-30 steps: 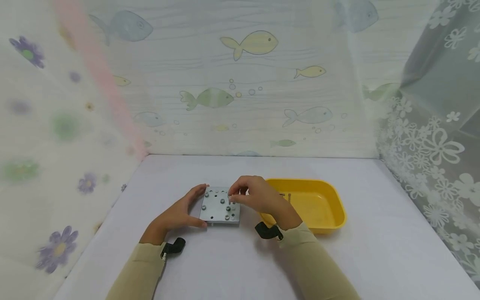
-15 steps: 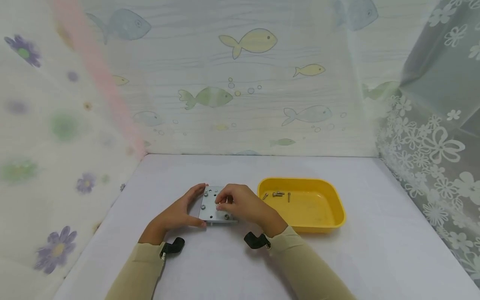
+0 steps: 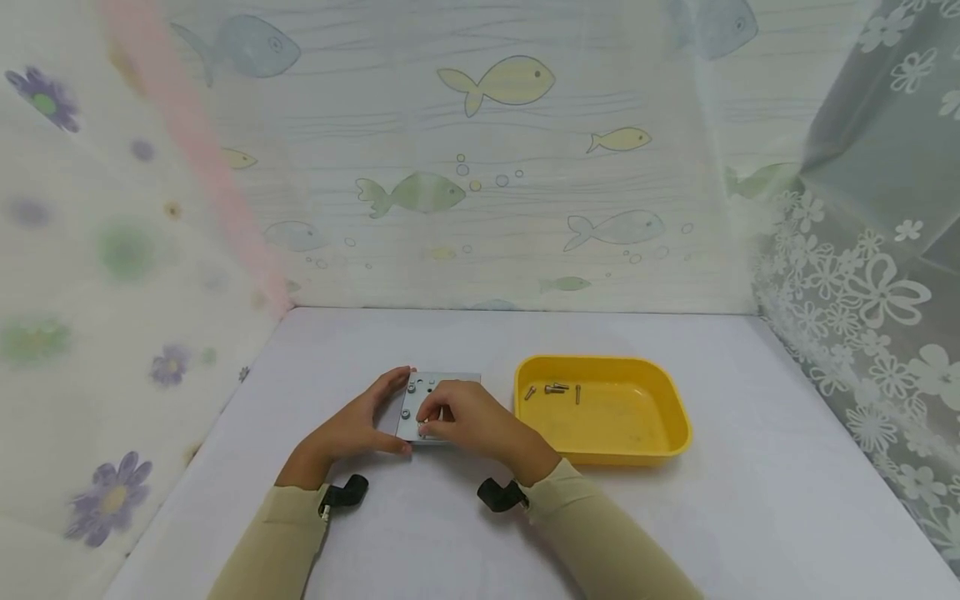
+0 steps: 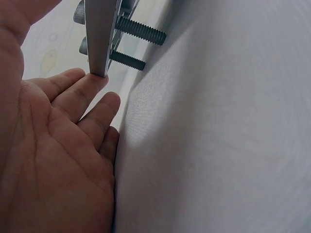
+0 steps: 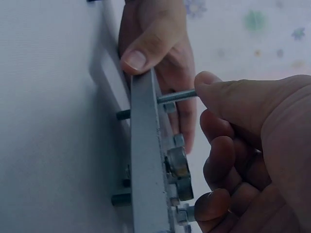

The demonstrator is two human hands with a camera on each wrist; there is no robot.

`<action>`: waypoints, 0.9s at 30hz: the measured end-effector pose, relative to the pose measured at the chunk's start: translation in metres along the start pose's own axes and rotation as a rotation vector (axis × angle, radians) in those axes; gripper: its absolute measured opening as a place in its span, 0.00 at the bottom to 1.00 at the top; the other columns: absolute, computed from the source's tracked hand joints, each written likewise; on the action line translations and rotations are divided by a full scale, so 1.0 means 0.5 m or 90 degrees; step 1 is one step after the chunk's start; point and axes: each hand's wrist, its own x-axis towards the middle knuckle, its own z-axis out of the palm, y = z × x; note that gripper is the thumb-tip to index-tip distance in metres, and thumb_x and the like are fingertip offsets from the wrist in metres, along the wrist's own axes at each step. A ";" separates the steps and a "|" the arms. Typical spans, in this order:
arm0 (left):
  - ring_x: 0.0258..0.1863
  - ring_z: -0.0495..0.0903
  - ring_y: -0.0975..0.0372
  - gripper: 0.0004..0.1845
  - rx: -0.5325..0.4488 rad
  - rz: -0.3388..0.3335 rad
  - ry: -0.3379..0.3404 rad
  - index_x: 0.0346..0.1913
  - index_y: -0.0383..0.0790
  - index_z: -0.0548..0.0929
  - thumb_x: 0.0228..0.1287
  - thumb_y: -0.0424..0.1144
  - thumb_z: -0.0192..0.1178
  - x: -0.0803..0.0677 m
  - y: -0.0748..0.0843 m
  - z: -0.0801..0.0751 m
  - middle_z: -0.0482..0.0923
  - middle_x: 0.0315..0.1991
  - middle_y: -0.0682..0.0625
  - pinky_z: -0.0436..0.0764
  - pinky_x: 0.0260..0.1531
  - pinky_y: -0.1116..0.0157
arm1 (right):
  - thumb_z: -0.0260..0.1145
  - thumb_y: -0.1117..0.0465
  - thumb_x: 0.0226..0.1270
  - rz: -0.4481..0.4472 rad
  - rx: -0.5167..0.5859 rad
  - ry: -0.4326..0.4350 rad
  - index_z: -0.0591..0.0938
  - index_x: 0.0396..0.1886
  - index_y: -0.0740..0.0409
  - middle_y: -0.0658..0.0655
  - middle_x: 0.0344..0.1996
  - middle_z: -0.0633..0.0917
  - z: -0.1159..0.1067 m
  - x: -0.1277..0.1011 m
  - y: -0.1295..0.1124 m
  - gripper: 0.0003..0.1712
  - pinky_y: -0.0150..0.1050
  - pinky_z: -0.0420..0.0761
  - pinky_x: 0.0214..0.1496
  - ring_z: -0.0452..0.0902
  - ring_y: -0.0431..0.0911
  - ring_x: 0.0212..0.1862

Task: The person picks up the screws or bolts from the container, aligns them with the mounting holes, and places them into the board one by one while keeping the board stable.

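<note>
A flat silver metal plate (image 3: 417, 403) is raised a little over the white table. My left hand (image 3: 348, 429) holds its left end, thumb on the near edge and fingers at the far edge. Between thumb and fingertips my right hand (image 3: 472, 417) pinches a screw (image 5: 177, 96); its threaded shank meets the plate's top face near the left thumb. Several socket-head screws (image 5: 179, 162) stand in the plate, partly hidden by the right hand in the head view. Below the plate, threaded ends (image 4: 141, 31) stick out, seen in the left wrist view.
A yellow tray (image 3: 678, 408) stands right of the plate, with several loose screws (image 3: 555, 389) in its left part. White cloth covers the table (image 3: 750, 500). Patterned curtains (image 3: 495, 250) hang behind and at both sides.
My right hand has moved left and nearer across the plate with the screw, toward its near left corner. The tray's screws are uncovered in the head view. My left hand stays put.
</note>
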 end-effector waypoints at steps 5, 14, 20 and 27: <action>0.84 0.48 0.54 0.69 -0.003 -0.004 -0.002 0.82 0.59 0.52 0.37 0.48 0.87 -0.002 0.004 0.000 0.55 0.83 0.54 0.42 0.78 0.35 | 0.76 0.57 0.66 -0.003 -0.022 0.014 0.90 0.40 0.49 0.40 0.32 0.82 0.008 0.002 -0.002 0.05 0.27 0.75 0.35 0.73 0.34 0.32; 0.84 0.47 0.53 0.69 -0.012 -0.002 -0.012 0.83 0.54 0.51 0.39 0.48 0.87 -0.006 0.007 0.002 0.54 0.83 0.53 0.42 0.78 0.36 | 0.76 0.57 0.66 0.032 -0.025 0.013 0.90 0.39 0.47 0.40 0.31 0.82 0.017 0.000 -0.001 0.04 0.27 0.74 0.34 0.73 0.35 0.31; 0.84 0.48 0.54 0.69 0.005 0.000 -0.005 0.83 0.55 0.52 0.38 0.48 0.87 -0.004 0.006 -0.001 0.55 0.83 0.54 0.42 0.78 0.36 | 0.75 0.57 0.67 0.036 -0.044 0.007 0.90 0.39 0.46 0.39 0.31 0.82 0.022 0.001 0.004 0.03 0.27 0.75 0.36 0.72 0.34 0.32; 0.84 0.48 0.54 0.70 0.005 0.005 -0.003 0.83 0.52 0.52 0.37 0.48 0.87 -0.002 0.005 -0.002 0.56 0.83 0.53 0.42 0.79 0.37 | 0.76 0.57 0.66 0.036 -0.061 0.001 0.91 0.39 0.46 0.38 0.30 0.83 0.026 0.003 0.005 0.04 0.26 0.75 0.36 0.74 0.34 0.33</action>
